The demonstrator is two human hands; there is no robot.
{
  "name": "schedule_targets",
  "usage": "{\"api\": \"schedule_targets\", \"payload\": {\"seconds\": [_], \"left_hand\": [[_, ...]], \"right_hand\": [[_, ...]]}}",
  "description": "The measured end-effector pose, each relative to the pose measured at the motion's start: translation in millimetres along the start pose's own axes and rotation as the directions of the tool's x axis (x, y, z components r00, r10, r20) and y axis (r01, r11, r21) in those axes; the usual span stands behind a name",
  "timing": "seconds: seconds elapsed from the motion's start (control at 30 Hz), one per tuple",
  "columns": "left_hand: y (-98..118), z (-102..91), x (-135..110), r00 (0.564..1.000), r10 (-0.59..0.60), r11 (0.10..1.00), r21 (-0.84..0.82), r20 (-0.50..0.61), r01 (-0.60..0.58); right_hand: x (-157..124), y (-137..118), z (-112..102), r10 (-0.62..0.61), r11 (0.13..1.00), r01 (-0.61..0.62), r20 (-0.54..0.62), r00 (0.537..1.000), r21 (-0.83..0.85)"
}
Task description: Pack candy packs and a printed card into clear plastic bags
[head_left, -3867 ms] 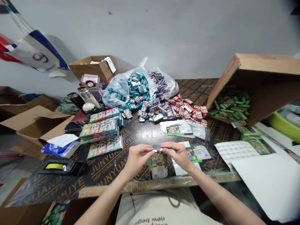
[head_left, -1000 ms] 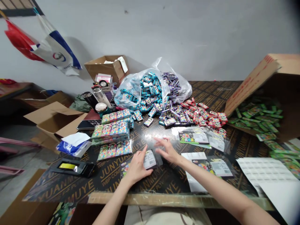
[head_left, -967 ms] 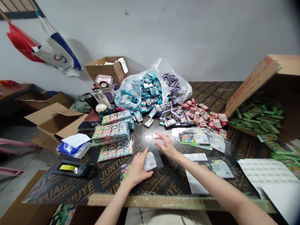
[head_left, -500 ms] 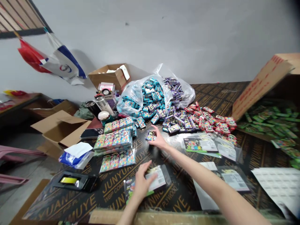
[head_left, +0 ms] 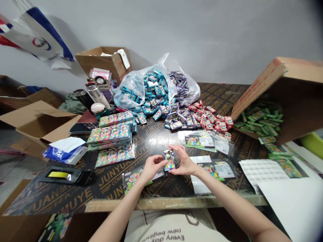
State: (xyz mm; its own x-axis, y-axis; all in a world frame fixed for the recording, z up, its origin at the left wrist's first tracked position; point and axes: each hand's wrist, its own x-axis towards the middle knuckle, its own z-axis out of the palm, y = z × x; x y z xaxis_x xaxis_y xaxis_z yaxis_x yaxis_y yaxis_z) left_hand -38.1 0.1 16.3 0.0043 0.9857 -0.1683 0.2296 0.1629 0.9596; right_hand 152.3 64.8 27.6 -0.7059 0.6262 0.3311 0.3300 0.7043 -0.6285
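A small purple box with a cartoon print is upright between my hands, just above the dark table. My right hand grips it from the right, thumb below and fingers above. From the left, my left hand pinches its edge between thumb and fingers. Partly under my left hand lies a flat printed plastic sleeve. More printed sleeves lie to the right of my hands. Beyond them spread loose purple boxes, red boxes and blue boxes.
Stacks of wrapped boxes stand at left, near a tape dispenser and metal flasks. A tipped carton at right spills green boxes. White label sheets lie at the right. The table's front edge is close to me.
My right hand has brought the purple box back toward me from near the pile. My left hand has risen from the sleeve to meet it. The view has tilted down and shifted right.
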Motion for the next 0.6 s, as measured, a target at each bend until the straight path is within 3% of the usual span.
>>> {"api": "schedule_targets", "payload": {"seconds": [0.03, 0.1, 0.2, 0.27, 0.43, 0.6], "left_hand": [[-4.0, -4.8, -4.8, 0.997, 0.082, 0.98, 0.185, -0.005, -0.08], [-13.6, -13.8, -15.1, 0.98, 0.193, 0.834, 0.52, 0.04, -0.186], [-25.5, -19.3, -26.9, 0.971, 0.195, 0.621, 0.748, 0.141, -0.233], [-27.6, -18.9, -29.4, 0.965, 0.213, 0.589, 0.768, 0.151, -0.251], [-13.9, -20.8, -21.3, 0.941, 0.316, 0.613, 0.731, 0.12, -0.299], [2.8, -18.8, -13.9, 0.905, 0.322, 0.607, 0.673, 0.278, -0.423]], "right_hand": [[-3.5, 3.9, 0.1, 0.007, 1.0, -0.007, -0.015, 1.0, -0.029], [-11.4, 11.8, 2.0, 0.01, 0.997, -0.011, -0.021, 1.0, -0.074], [-20.9, 18.2, 5.1, 0.013, 0.994, -0.009, 0.033, 0.999, -0.106], [-24.0, 16.9, 5.3, 0.018, 0.993, -0.01, 0.066, 0.998, -0.116], [-27.6, 6.2, 0.2, -0.013, 0.998, 0.021, 0.133, 0.991, -0.059], [-31.5, 9.7, -7.7, -0.038, 0.999, 0.034, 0.142, 0.989, 0.026]]}}
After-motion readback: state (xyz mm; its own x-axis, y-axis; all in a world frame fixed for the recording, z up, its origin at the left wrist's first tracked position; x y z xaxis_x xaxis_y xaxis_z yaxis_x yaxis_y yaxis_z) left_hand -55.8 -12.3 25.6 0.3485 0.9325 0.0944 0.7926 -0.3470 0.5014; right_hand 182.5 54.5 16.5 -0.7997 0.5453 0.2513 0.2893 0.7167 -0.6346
